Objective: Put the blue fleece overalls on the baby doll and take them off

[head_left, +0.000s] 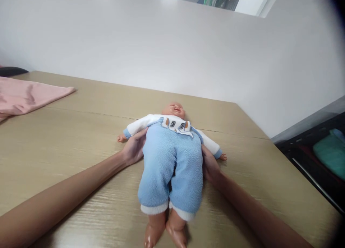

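Observation:
A baby doll (172, 161) lies on its back on the wooden table, head away from me and bare feet toward me. It wears a fuzzy blue and white outfit with an animal face on the chest, and its arms stretch out to both sides. My left hand (134, 147) is against the doll's left-of-view side, below its arm, with the fingers partly hidden behind the body. On the opposite side, my right hand (210, 163) presses in the same way, its fingertips tucked out of sight. Between them, the two hands grip the doll's torso.
A pink cloth (29, 95) lies on the left of the table (88, 143), with a dark rounded object (12, 71) behind it. A white wall (129, 43) rises beyond the far edge. Past the right edge is a dark rack holding a teal item (331, 152).

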`<control>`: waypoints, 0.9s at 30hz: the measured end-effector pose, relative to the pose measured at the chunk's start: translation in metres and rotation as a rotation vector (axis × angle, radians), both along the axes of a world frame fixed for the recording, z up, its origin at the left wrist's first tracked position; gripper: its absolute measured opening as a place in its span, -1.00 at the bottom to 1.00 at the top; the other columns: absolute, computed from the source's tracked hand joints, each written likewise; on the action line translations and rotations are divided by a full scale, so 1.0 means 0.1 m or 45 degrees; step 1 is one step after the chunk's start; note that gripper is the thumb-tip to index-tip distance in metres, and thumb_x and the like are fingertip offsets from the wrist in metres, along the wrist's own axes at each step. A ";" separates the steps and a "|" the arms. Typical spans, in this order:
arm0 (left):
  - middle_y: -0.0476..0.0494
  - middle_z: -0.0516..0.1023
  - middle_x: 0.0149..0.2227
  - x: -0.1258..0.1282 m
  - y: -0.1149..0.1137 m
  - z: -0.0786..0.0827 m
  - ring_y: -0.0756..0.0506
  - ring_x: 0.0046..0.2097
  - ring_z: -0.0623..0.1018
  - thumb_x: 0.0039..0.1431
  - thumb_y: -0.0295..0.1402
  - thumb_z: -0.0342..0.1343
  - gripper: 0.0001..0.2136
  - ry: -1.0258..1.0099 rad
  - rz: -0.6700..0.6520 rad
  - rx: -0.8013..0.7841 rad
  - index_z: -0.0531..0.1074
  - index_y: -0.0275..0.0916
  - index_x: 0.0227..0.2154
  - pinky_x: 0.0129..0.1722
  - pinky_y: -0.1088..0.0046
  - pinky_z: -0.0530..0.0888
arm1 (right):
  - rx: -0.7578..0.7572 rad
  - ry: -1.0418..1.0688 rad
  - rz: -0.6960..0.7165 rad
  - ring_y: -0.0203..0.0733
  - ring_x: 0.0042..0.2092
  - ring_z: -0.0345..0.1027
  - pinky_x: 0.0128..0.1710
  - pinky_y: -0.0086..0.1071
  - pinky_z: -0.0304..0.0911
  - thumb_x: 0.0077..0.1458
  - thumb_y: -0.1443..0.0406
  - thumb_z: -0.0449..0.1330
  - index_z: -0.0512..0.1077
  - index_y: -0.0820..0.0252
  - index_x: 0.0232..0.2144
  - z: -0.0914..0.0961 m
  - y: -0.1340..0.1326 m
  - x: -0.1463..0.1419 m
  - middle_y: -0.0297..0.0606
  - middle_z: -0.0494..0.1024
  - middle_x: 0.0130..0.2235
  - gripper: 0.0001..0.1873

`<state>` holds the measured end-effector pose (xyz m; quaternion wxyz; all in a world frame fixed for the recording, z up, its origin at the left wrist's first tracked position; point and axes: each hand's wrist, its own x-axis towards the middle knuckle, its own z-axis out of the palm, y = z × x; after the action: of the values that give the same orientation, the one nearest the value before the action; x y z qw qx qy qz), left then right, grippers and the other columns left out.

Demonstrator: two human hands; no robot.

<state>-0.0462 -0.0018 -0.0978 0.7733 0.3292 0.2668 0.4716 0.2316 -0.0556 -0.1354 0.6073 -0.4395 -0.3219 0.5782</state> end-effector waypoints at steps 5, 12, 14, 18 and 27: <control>-0.20 0.76 -0.04 0.03 0.01 -0.01 -0.37 0.11 0.67 0.32 -0.14 0.36 -0.68 0.067 0.027 0.052 0.66 -0.23 -0.01 0.16 0.12 0.57 | -0.099 0.154 0.087 0.16 0.17 0.60 0.23 -0.05 0.52 0.04 -0.01 0.42 0.60 -0.02 -0.32 -0.07 0.04 0.03 -0.28 0.78 -0.22 -0.72; -0.15 0.76 -0.02 0.05 0.00 -0.03 -0.28 0.09 0.65 0.30 -0.16 0.40 -0.73 0.081 0.176 0.042 0.69 -0.20 -0.06 0.14 0.22 0.56 | -0.018 0.134 0.046 0.15 0.30 0.51 0.36 -0.01 0.41 0.10 -0.02 0.40 0.66 -0.01 -0.15 -0.12 0.08 0.02 -0.27 0.79 -0.06 -0.66; -0.13 0.75 -0.02 0.04 0.01 -0.04 -0.26 0.09 0.64 0.30 -0.16 0.40 -0.73 0.085 0.181 0.044 0.69 -0.18 -0.05 0.13 0.24 0.56 | -0.024 0.139 0.022 0.15 0.33 0.49 0.40 0.00 0.37 0.10 0.00 0.42 0.67 -0.01 -0.15 -0.12 0.07 0.02 -0.28 0.79 -0.04 -0.67; -0.13 0.75 -0.02 -0.02 0.04 -0.08 -0.27 0.12 0.62 0.28 -0.14 0.42 -0.72 0.159 0.181 0.119 0.69 -0.18 -0.06 0.13 0.28 0.53 | -0.018 0.141 -0.009 0.16 0.36 0.45 0.45 0.05 0.31 0.09 0.04 0.43 0.67 -0.01 -0.17 -0.09 0.04 0.01 -0.30 0.79 -0.01 -0.70; -0.18 0.71 0.12 -0.26 0.16 -0.09 -0.33 0.27 0.57 0.30 -0.13 0.42 -0.66 0.321 -0.024 0.252 0.67 -0.11 0.06 0.33 0.14 0.41 | 0.127 -0.021 -0.080 0.09 0.43 0.36 0.60 0.04 -0.01 0.16 0.02 0.42 0.68 -0.09 -0.03 -0.02 0.02 0.04 -0.36 0.71 0.21 -0.65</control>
<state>-0.0722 0.0142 -0.1071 0.7020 0.4628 0.3107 0.4433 0.2361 -0.0539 -0.1371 0.6437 -0.4233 -0.3415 0.5383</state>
